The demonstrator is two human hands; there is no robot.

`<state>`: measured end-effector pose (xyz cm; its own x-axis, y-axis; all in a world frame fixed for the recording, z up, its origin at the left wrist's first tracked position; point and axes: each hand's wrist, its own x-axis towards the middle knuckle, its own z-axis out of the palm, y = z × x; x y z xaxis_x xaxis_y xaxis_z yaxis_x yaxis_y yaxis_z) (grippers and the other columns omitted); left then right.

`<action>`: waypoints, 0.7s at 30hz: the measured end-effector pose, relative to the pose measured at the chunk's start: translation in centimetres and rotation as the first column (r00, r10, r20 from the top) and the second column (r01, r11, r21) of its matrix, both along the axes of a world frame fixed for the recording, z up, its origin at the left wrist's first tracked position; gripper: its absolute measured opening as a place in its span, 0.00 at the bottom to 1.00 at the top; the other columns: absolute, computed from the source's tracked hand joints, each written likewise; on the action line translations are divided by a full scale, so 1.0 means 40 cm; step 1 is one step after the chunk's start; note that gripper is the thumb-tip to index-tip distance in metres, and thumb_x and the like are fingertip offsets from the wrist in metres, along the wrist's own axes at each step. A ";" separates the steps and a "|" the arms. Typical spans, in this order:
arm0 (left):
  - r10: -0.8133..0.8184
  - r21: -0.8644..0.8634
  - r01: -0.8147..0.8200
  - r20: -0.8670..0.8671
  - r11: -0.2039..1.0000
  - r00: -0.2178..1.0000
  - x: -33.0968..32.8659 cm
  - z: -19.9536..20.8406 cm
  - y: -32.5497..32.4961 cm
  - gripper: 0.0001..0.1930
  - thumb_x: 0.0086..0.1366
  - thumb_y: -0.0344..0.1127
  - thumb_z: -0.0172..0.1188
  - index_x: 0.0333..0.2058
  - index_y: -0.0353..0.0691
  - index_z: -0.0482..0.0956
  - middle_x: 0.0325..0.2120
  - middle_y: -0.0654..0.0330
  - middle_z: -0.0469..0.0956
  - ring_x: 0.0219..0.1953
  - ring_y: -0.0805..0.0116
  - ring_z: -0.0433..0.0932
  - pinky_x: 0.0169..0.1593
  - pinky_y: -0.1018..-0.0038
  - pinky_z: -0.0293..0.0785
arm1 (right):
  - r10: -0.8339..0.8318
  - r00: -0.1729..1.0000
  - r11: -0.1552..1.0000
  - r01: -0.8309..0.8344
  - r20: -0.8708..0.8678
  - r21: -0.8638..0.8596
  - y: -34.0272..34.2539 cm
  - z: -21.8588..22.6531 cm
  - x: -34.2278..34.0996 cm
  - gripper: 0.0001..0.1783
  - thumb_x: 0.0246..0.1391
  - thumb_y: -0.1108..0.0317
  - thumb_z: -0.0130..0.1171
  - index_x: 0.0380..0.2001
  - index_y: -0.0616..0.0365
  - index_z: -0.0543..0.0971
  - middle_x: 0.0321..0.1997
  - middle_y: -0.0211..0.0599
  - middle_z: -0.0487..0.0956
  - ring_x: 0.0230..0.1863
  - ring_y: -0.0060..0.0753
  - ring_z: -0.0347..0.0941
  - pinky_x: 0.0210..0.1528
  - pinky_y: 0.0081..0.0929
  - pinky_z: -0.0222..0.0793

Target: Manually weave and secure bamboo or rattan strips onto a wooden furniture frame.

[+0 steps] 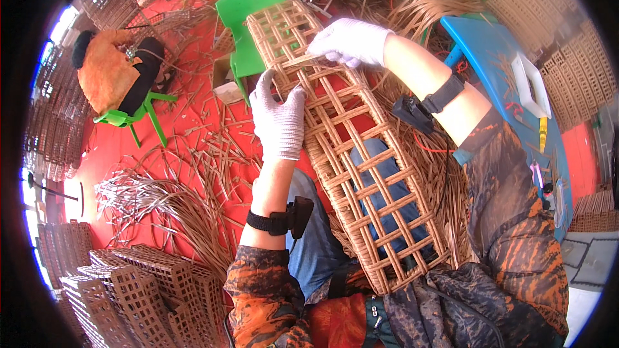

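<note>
A long, light-brown woven basket (332, 183) with an open lattice lies slantwise over my legs, its far end by a green chair. My left hand (278, 119), in a pale knit glove, grips its left edge near the far end, with thumb and fingers bent around the weave. My right hand (351, 42), gloved too, is above the far part of the basket, fingertips pinched together on a flat woven strip (298, 61) that runs across the lattice. What lies under the right fingers is partly hidden. Both wrists wear black strapped devices.
A green chair (248, 9) stands just beyond the basket. Loose strips (174, 203) cover the red floor at left; more lie at right. A blue table (496, 58) holds a white tray (530, 84). Stacked woven baskets (142, 287) stand lower left. Another person (109, 74) sits at far left.
</note>
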<state>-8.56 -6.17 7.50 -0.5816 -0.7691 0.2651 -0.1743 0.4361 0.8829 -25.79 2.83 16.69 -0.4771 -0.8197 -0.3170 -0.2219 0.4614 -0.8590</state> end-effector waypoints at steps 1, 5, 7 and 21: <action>0.001 -0.005 -0.001 -0.010 1.000 1.000 -0.001 -0.003 0.000 0.29 0.52 0.41 0.62 0.54 0.43 0.69 0.48 0.50 0.68 0.49 0.55 0.70 0.54 0.64 0.67 | -0.015 0.997 1.000 0.014 0.075 0.012 -0.001 -0.003 -0.006 0.09 0.55 0.62 0.57 0.34 0.54 0.80 0.18 0.20 0.67 0.16 0.13 0.55 0.17 0.15 0.50; 0.007 0.002 -0.007 -0.020 1.000 1.000 0.006 0.001 0.002 0.29 0.52 0.41 0.62 0.54 0.42 0.69 0.48 0.50 0.68 0.49 0.55 0.70 0.54 0.64 0.67 | 0.011 1.000 0.998 -0.012 0.022 0.069 -0.024 -0.001 0.001 0.10 0.55 0.61 0.56 0.35 0.53 0.80 0.17 0.19 0.66 0.16 0.13 0.54 0.16 0.16 0.50; 0.004 0.033 -0.003 -0.023 0.999 1.000 0.005 0.011 0.010 0.29 0.52 0.41 0.62 0.53 0.42 0.69 0.48 0.50 0.68 0.49 0.55 0.70 0.55 0.64 0.66 | 0.065 0.994 0.989 -0.053 -0.083 0.137 -0.028 0.006 0.006 0.10 0.56 0.61 0.55 0.36 0.52 0.80 0.17 0.19 0.65 0.16 0.13 0.53 0.17 0.16 0.49; 0.017 0.169 0.009 -0.152 0.986 0.988 0.004 0.001 0.014 0.32 0.53 0.37 0.64 0.56 0.32 0.67 0.47 0.53 0.70 0.47 0.65 0.72 0.51 0.72 0.69 | 0.381 0.432 0.924 -0.154 -0.818 0.349 -0.122 -0.011 0.043 0.15 0.48 0.64 0.52 0.31 0.65 0.82 0.35 0.55 0.80 0.38 0.50 0.78 0.43 0.40 0.73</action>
<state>-8.39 -5.63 7.55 -0.5415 -0.8124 0.2164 -0.0338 0.2782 0.9599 -24.07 -2.04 16.27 -0.3614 -0.9315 -0.0411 -0.9303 0.3632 -0.0514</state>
